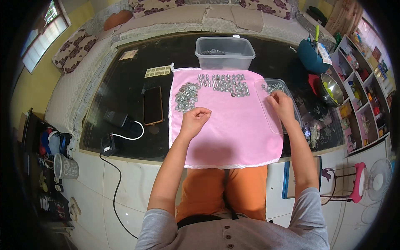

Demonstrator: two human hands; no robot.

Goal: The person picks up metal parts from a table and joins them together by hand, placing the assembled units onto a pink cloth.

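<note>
My left hand [194,122] is over the pink cloth [237,137], its thumb and fingers pinched together; whatever they may hold is too small to make out. Just beyond it lies a heap of round silvery metal pieces [186,98]. Farther right on the cloth, small cone-shaped metal pieces [225,81] stand upright in rows. My right hand [282,107] hangs over a shallow clear plastic container [296,109], fingers closed and pointing inward, with nothing visible between them. Small silvery metal pieces [275,87] lie in that container, close to its far end.
A clear plastic tub [225,62] with dark pieces stands behind the cloth. Left of the cloth lie a phone [153,106], a tablet-like card [158,71] and a cabled black adapter [108,144]. A metal bowl [331,89] and a teal container [310,56] are at the right.
</note>
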